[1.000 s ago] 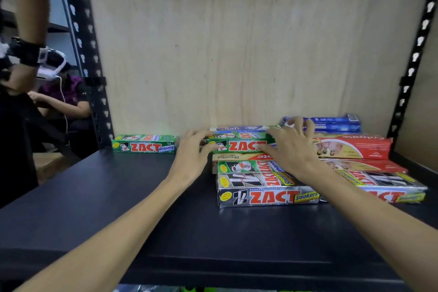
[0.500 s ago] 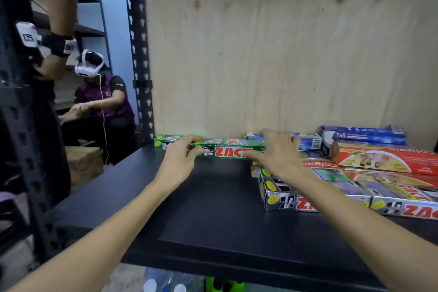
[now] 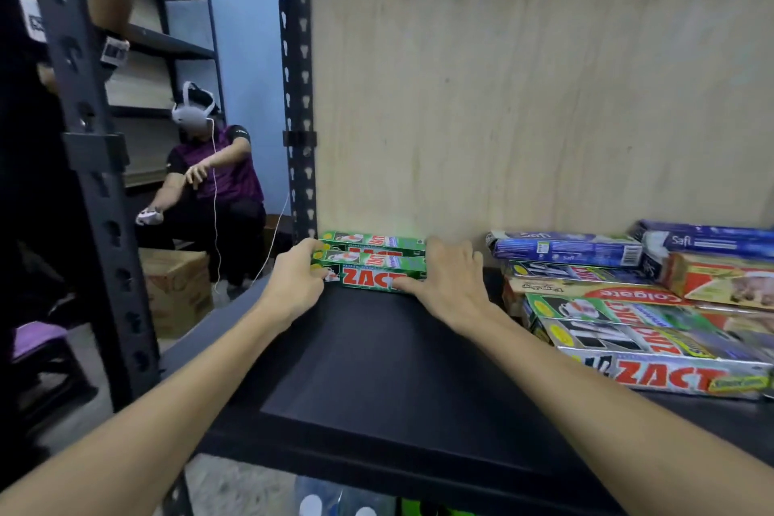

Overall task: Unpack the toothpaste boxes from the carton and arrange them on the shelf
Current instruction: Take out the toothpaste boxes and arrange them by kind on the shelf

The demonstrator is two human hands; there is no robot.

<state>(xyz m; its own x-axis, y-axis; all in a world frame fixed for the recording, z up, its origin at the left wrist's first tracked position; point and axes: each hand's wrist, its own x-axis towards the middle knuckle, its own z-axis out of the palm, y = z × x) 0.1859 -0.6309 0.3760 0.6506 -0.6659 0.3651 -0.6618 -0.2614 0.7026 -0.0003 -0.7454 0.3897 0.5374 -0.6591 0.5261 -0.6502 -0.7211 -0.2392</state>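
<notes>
Left hand point(image 3: 295, 283) curled round the left end of the front green ZACT box point(image 3: 370, 274), thumb on its face; right hand point(image 3: 450, 279) curled over the right end, thumb low on the front edge. Box held between both, long axis left-to-right, parallel to the plywood back panel point(image 3: 523, 75). It sits on the shelf point(image 3: 377, 369) at the back left corner, touching a second green box point(image 3: 372, 242) behind it. Likely next: square it flush to that row. Loose pile of boxes point(image 3: 628, 306) lies to the right, nearer the right hand, apart from the green pair.
</notes>
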